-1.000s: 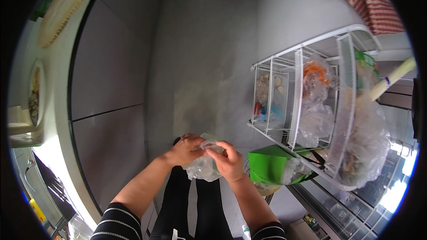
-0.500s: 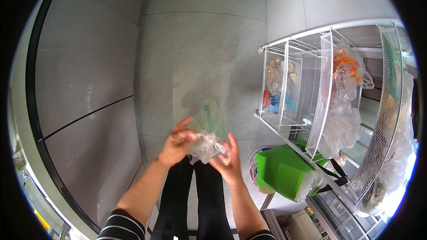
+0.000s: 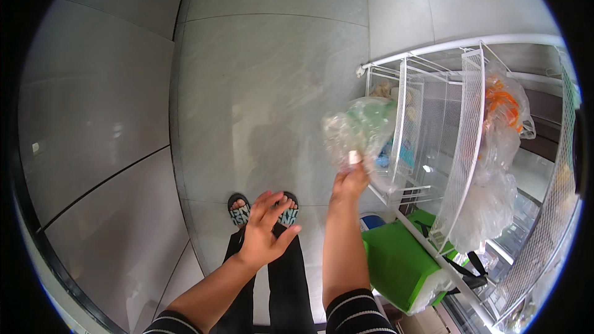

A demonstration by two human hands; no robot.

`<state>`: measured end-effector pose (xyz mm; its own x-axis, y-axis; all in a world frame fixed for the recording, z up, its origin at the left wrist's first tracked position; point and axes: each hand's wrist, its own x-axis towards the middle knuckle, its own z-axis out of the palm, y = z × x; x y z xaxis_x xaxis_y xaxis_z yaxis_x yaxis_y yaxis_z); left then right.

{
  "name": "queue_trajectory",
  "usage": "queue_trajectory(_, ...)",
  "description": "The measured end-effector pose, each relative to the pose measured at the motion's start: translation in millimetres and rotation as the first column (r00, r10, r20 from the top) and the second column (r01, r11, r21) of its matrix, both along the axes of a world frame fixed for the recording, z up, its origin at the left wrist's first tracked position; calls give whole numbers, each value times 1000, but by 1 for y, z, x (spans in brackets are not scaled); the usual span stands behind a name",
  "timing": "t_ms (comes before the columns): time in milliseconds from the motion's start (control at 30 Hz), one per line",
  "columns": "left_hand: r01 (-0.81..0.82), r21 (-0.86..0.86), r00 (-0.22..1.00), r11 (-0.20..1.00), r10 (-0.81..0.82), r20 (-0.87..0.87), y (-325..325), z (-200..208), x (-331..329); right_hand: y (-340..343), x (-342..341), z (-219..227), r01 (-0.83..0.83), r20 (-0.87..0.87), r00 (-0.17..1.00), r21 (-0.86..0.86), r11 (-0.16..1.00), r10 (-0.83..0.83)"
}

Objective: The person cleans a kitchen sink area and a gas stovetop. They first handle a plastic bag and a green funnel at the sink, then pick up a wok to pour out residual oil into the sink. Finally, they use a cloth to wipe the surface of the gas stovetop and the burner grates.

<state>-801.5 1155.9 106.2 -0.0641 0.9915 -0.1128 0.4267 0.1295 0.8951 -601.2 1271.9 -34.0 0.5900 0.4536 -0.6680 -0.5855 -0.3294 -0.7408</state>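
Note:
A clear plastic bag with a green-tinted part hangs from my right hand, whose fingers are closed on it. The bag overlaps the front of the rack's lowest basket, partly hiding what lies inside; whether it touches the wire I cannot tell. Something small and white shows at the thumb. My left hand is apart from everything, fingers stretched and spread, above my dark trousers and patterned slippers.
At the right stands a white wire rack in tiers. Crumpled clear bags and an orange-marked bag fill one basket. A green bag stands by its near end. Grey cabinet panels line the left.
My right hand has carried the plastic bag right and forward to the rack's lowest basket. My left hand has let go of it and sits a little lower, fingers spread.

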Motion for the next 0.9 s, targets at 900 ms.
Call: queue_trajectory(900, 18, -375, 1000, 927, -22, -7, -123, 9, -41, 95, 26, -42, 16, 10, 1000, -91, 996, -15)
